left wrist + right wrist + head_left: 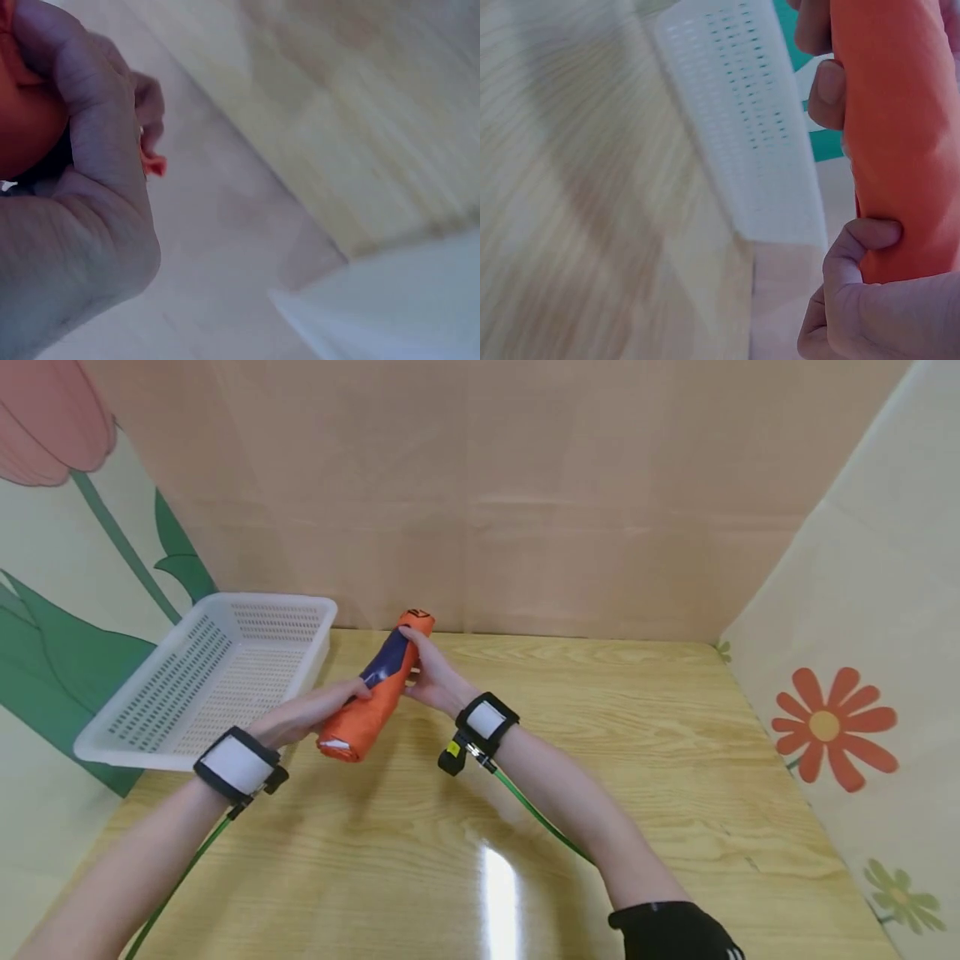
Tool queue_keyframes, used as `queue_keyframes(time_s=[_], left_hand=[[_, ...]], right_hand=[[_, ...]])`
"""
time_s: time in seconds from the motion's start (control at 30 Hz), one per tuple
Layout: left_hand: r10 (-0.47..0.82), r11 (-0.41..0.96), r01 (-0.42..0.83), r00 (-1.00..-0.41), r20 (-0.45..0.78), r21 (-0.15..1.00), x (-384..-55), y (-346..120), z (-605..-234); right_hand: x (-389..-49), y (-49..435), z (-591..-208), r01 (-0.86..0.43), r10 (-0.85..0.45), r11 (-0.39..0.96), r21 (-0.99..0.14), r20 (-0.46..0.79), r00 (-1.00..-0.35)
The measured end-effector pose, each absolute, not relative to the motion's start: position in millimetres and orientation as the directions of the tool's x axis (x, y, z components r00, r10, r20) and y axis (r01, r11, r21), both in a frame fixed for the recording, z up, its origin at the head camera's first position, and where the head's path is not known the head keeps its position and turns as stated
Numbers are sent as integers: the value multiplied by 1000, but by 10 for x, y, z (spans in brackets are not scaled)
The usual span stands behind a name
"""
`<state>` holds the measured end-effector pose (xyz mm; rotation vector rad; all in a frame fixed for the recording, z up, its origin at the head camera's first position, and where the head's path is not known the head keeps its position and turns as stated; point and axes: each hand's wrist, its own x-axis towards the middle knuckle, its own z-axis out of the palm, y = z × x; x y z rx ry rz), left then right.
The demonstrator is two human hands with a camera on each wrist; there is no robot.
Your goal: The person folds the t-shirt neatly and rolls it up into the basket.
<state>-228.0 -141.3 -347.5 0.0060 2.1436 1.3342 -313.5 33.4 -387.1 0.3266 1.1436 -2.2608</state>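
Observation:
A rolled-up piece of orange fabric (375, 714) with a dark navy patch is held at a slant above the table. Around its near end my left hand (311, 708) is curled, the thumb lying over the navy patch. My right hand (438, 679) grips the far part of the roll, thumb on top. The left wrist view has the orange fabric (26, 124) at its left edge, partly behind the left hand (101, 142). In the right wrist view, curled fingers (877, 232) of the right hand press the roll's lower end, and left fingertips (829, 90) show higher up.
A white perforated plastic basket (318, 647) stands at the table's back left, close beside the left hand. The wooden table (630, 752) reaches back to a plain pinkish wall covering (525, 510). Flower-printed sheets (862, 610) hang at both sides. Green cables (536, 814) trail from the wrist straps.

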Motion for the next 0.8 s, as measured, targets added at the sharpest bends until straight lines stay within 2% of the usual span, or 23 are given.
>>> queue_keyframes(time_s=[0.33,0.5,0.63,0.8], left_hand=[[248,570,-271,-843,-477,776,-2385,-1913,-3267],[223,630,-239,-856,-467,739,-2402,-2148,-3198],[155,660,-274,-862,-483,700,-2435,-2337,-3192],[91,671,-335,-848,-521,662,-2484,-2530,-3222]], right_hand=[[-3242,-253,-3690,599,-419,-515,-613,-429,-800],[-3269,-537,-3658,585,-428,-512,-629,-404,-808],[-3255,-735,-3659,576,-437,-496,-650,-386,-812],[-3224,-882,-3690,588,-515,-465,-662,-338,-788]])
